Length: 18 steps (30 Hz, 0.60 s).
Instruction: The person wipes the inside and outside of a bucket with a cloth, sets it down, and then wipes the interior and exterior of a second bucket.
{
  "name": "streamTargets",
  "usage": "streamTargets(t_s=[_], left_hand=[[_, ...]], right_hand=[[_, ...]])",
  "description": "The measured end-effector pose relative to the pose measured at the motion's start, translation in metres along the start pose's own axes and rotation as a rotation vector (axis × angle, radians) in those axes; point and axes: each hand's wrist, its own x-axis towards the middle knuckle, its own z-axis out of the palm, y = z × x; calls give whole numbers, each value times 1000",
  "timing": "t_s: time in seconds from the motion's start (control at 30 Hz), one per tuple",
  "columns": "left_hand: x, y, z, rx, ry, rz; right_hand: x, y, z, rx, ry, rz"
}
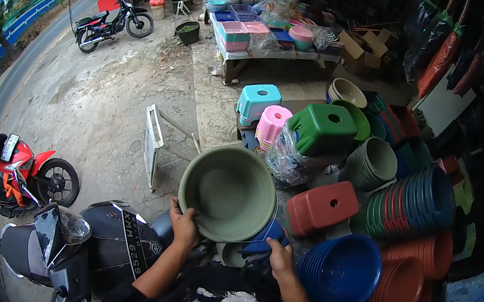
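A round grey-green basin (227,192) is held up in front of my body, its open top facing me. My left hand (184,224) grips the basin's lower left rim, thumb on the inside. Beside the lower right of the basin, my right hand (280,257) is closed on a thin pale wire or handle (255,239) that runs along the basin's lower edge. Right of the basin lie a red stool stack (323,207) and a plastic-wrapped green stool (323,130). Near my right forearm stands a stack of blue basins (348,272).
Stacked orange tubs (398,287), dark-coloured buckets (412,204) and grey-green pails (372,163) crowd the right. Parked motorbikes (121,236) stand at the lower left. A white-framed sign (152,148) stands left of the basin. Farther back is a table (279,55) of plastic goods.
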Motion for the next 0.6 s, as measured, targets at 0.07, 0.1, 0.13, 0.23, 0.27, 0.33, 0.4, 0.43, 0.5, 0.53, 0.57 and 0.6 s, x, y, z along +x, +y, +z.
streamTargets(t_s=[0.07, 0.1, 0.13, 0.23, 0.27, 0.33, 0.4, 0.43, 0.5, 0.53, 0.57, 0.6], left_hand=[[-3, -2, -5, 18, -24, 15], [-6, -3, -8, 37, -44, 25], [-7, -5, -12, 36, -39, 25], [-6, -4, -18, 61, -135, 18], [-9, 1, -16, 33, -157, -48], [-12, 7, -15, 4, -176, -112], [-16, 10, -19, -207, -304, -317], [-17, 4, -23, -208, -297, -316], [-14, -16, -27, -14, -285, -203], [-13, -21, -27, 60, -275, -149], [-14, -25, -30, 56, -271, -152], [-20, -7, -18, 262, -355, -34]], right_hand=[[1, -9, -9, 50, -16, 99], [-3, -21, -8, 97, -31, 204], [-7, -37, -5, 123, -72, 197], [-6, -63, 5, 184, -87, 218], [-4, -68, 10, 195, -102, 195], [-5, -83, 24, 149, -104, 128], [-2, -88, 29, 102, -113, 64], [1, -86, 28, 113, -195, 138], [6, -84, 31, 118, -282, 214], [7, -82, 36, 60, -276, 123], [8, -80, 38, 1, -268, 33], [14, -78, 39, -79, -286, -13]])
